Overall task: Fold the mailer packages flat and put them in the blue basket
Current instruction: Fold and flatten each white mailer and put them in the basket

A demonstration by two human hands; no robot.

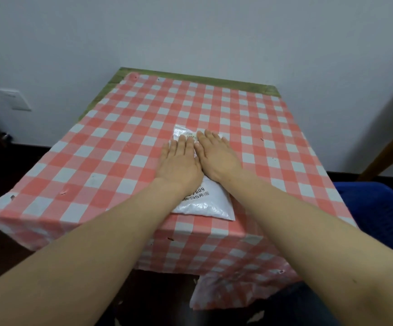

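Pressing: both hands lie flat, palms down, on one white mailer package [205, 203] on the table.
Left hand: the left hand [179, 163] has straight fingers held close together; the palm rests on the middle of the mailer and the outer fingers reach over its left edge onto the cloth.
Right hand: the right hand [216, 155] is flat with straight fingers, laid just beside the left hand so the two touch along their inner edges; its fingertips lie near the far end of the mailer.
Grip: neither hand curls round or pinches anything; both press down with fingers spread flat.
Mailer package: lies flat on the near half of the table, slightly right of centre, its near edge close to the table's front edge; dark printed characters show on its surface just below the left wrist, too blurred to read fully.
Tablecloth: a red-and-white checked tablecloth [111, 147] covers the top and hangs over the front.
Table: a green wooden table edge [190, 77] shows along the far side, against the white wall [190, 31].
Blue basket: the blue basket [383, 215] stands below and right of the table, partly cut off by the frame edge; its contents cannot be seen.
Wall fitting: a white wall socket [15, 98] sits low on the left.
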